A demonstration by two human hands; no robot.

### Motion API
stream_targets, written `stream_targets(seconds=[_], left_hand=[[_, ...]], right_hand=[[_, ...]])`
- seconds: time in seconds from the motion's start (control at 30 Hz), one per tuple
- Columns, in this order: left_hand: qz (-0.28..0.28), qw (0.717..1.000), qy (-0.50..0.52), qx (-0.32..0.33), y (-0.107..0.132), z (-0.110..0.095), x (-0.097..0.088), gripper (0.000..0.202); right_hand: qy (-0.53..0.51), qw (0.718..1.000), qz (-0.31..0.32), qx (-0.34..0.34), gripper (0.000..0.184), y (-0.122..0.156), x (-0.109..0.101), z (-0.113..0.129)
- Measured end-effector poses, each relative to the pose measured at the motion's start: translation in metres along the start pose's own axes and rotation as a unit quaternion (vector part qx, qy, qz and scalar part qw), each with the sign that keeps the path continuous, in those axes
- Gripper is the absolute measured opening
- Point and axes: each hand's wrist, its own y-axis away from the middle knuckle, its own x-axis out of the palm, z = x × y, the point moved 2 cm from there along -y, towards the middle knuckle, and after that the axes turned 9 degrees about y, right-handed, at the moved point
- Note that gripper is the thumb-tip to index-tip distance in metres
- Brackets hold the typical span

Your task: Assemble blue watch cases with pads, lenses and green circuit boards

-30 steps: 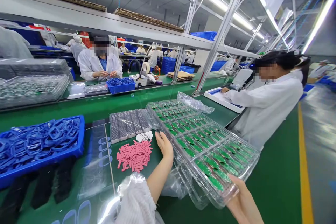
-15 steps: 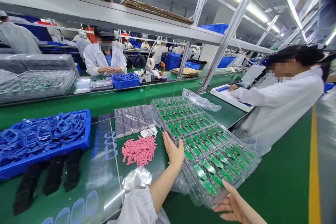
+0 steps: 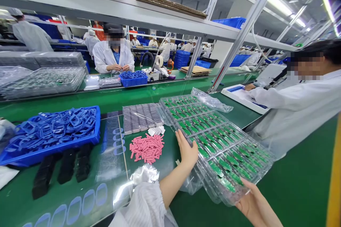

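A stack of clear plastic trays [image 3: 213,138] filled with small green circuit boards lies on the green bench, its near end sticking out past the bench edge. My left hand [image 3: 188,150] grips the stack's left edge, fingers up along the side. My right hand [image 3: 249,202] holds the near corner from below, fingers curled under the trays. A crumpled clear bag [image 3: 191,184] hangs under the stack.
A pile of pink strips [image 3: 147,148] and a grey tray of parts [image 3: 141,117] lie left of the stack. A blue bin of blue frames [image 3: 50,131] sits far left, black blocks [image 3: 64,166] before it. A co-worker in white [image 3: 295,110] sits at right; others work across the belt.
The tray stack has stayed on the bench while my view shifted left. My right hand has moved from the near edge to under the near corner; my left hand keeps its grip.
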Motion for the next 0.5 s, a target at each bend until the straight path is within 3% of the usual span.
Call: stream_targets(seconds=[0.23, 0.5], left_hand=[[-0.007, 1.000, 0.001, 0.003, 0.004, 0.005, 0.002, 0.076], [-0.023, 1.000, -0.008, 0.010, 0.006, 0.006, -0.003, 0.073]], right_hand=[[0.026, 0.999, 0.007, 0.041, 0.050, -0.004, -0.002, -0.006], [0.021, 0.999, 0.015, 0.018, 0.053, -0.012, -0.006, -0.018]])
